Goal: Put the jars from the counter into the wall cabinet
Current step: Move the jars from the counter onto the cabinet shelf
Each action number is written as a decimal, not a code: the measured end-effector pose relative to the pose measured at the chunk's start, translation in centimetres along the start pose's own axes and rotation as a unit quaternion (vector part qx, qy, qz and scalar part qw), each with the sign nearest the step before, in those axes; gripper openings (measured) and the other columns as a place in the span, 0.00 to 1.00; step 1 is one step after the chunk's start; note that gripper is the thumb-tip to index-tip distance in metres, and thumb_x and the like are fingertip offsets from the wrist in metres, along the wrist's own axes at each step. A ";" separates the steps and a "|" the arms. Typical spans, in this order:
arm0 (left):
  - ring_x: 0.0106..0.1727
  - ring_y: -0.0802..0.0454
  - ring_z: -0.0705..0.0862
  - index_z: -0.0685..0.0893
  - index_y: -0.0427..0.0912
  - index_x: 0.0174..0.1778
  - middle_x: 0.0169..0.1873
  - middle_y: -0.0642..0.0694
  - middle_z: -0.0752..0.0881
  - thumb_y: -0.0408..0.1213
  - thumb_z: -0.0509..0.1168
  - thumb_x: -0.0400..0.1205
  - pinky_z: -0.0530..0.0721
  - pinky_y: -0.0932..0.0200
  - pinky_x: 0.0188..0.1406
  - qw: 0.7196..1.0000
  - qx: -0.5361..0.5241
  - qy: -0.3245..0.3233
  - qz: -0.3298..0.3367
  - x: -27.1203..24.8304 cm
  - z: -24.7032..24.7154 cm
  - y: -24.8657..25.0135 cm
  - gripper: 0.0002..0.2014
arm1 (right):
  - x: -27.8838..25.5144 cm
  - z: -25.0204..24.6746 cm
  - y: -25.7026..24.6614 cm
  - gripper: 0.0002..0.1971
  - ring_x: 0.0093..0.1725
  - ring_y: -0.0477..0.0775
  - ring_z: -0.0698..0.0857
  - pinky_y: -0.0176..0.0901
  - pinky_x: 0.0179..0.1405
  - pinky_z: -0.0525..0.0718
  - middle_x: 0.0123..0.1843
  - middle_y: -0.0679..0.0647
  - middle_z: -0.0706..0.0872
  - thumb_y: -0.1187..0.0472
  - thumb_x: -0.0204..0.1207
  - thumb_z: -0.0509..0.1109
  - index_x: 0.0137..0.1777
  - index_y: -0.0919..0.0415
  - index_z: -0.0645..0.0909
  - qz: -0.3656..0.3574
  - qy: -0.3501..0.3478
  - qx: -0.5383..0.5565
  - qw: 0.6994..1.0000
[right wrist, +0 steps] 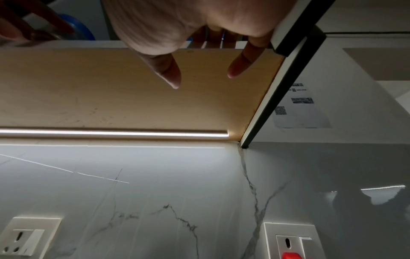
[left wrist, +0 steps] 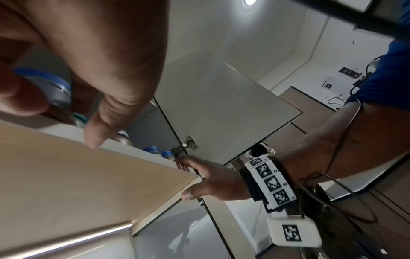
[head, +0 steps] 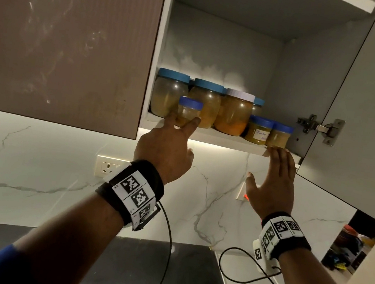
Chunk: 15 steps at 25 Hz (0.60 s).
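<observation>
A small jar with a blue lid (head: 188, 112) stands at the front edge of the wall cabinet's shelf (head: 218, 139). My left hand (head: 183, 123) lays two straight, spread fingers against the jar's front, with the thumb lower and off it. In the left wrist view the same jar (left wrist: 52, 84) sits just beyond my palm. Behind it stand three big jars (head: 207, 106), and two more small blue-lidded jars (head: 278, 136) are at the right. My right hand (head: 274, 168) is flat and holds nothing, its fingertips at the shelf edge under the rightmost jar.
The right cabinet door (head: 365, 118) hangs open beside my right hand; the left door (head: 69, 36) is closed. A light strip (right wrist: 111, 133) runs under the cabinet. Wall sockets (head: 105, 167) sit on the marble backsplash, above a dark counter (head: 140, 267).
</observation>
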<state>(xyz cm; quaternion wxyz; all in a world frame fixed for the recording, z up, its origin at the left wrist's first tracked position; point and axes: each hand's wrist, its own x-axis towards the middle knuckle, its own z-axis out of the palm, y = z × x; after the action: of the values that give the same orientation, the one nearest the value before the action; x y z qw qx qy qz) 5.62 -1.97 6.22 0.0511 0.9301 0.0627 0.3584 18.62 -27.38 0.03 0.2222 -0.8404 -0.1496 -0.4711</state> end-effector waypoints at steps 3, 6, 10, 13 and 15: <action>0.67 0.35 0.85 0.54 0.66 0.88 0.88 0.41 0.58 0.55 0.64 0.85 0.87 0.45 0.57 1.000 0.009 -0.016 -0.016 0.5 0.4 0.9 0.37 | -0.1 0.4 0.2 0.44 0.90 0.65 0.62 0.52 0.84 0.63 0.89 0.62 0.69 0.56 0.75 0.81 0.88 0.62 0.65 -0.006 0.008 0.005 1.000; 0.65 0.35 0.87 0.51 0.68 0.88 0.90 0.40 0.56 0.55 0.64 0.85 0.88 0.46 0.56 0.999 0.009 -0.025 -0.035 0.1 0.7 1.2 0.38 | -0.1 0.8 0.4 0.44 0.91 0.65 0.62 0.52 0.84 0.63 0.89 0.62 0.68 0.55 0.75 0.80 0.88 0.62 0.65 -0.005 0.017 0.017 1.000; 0.54 0.40 0.91 0.49 0.68 0.89 0.91 0.42 0.50 0.55 0.64 0.85 0.89 0.51 0.49 0.999 0.027 -0.019 -0.043 -1.1 0.6 1.8 0.39 | -0.2 1.1 0.5 0.44 0.91 0.65 0.61 0.53 0.84 0.64 0.90 0.62 0.67 0.54 0.75 0.79 0.89 0.63 0.64 0.000 0.019 0.034 0.999; 0.41 0.47 0.88 0.51 0.67 0.89 0.91 0.43 0.47 0.56 0.63 0.85 0.86 0.56 0.41 0.998 0.033 -0.004 -0.054 -2.3 0.4 2.4 0.38 | -0.1 1.1 0.7 0.44 0.91 0.65 0.61 0.52 0.83 0.64 0.90 0.63 0.67 0.53 0.76 0.78 0.89 0.63 0.64 -0.005 0.014 0.049 0.999; 0.37 0.50 0.85 0.52 0.67 0.88 0.91 0.45 0.46 0.56 0.63 0.85 0.87 0.58 0.39 0.997 0.039 0.012 -0.059 -3.6 0.7 3.0 0.38 | -0.2 1.0 1.0 0.44 0.91 0.65 0.61 0.56 0.84 0.68 0.90 0.62 0.67 0.52 0.76 0.77 0.89 0.62 0.64 -0.015 0.007 0.056 0.998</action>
<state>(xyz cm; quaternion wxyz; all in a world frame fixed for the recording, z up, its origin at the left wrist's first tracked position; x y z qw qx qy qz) 3.73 -5.52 3.74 0.0353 0.9218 0.1318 0.3629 19.74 -27.72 -0.81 0.2626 -0.8210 -0.1866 -0.4714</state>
